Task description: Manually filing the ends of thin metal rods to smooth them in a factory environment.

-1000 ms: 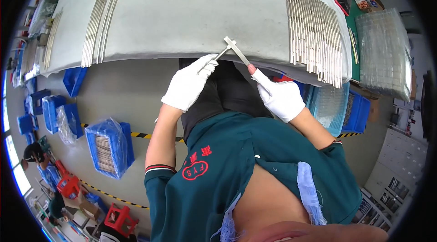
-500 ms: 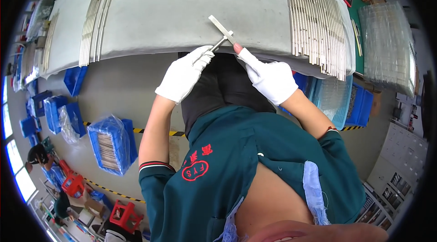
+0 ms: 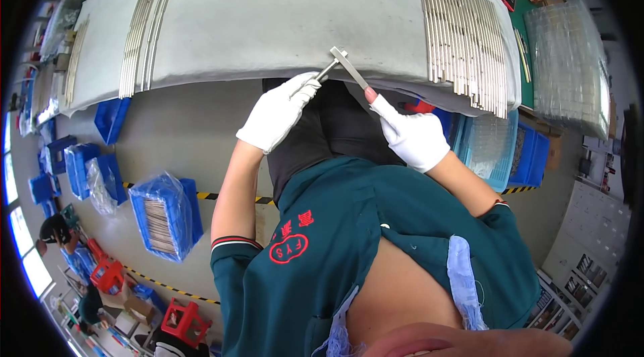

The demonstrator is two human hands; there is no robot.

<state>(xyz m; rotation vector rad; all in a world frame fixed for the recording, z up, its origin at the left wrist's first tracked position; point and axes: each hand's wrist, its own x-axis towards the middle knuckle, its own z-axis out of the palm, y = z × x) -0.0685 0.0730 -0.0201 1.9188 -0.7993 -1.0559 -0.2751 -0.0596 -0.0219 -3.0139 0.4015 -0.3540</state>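
My left hand, in a white glove, is closed around a thin metal rod that points up and to the right. A flat, pale grey bar, whose exact kind I cannot tell, crosses the rod's tip with its far end. My right hand, gloved with a bare thumb tip showing, pinches the near end of that bar. Both hands are just off the near edge of the cloth-covered table.
Many slim metal rods lie side by side at the table's right, with smaller groups of rods at the left. Blue bins stand below right, and a bagged blue crate sits on the floor at left. Clear plastic trays are stacked far right.
The right hand has drawn the bar right and toward me, so only its far end now meets the rod's tip. My left hand has shifted slightly right.
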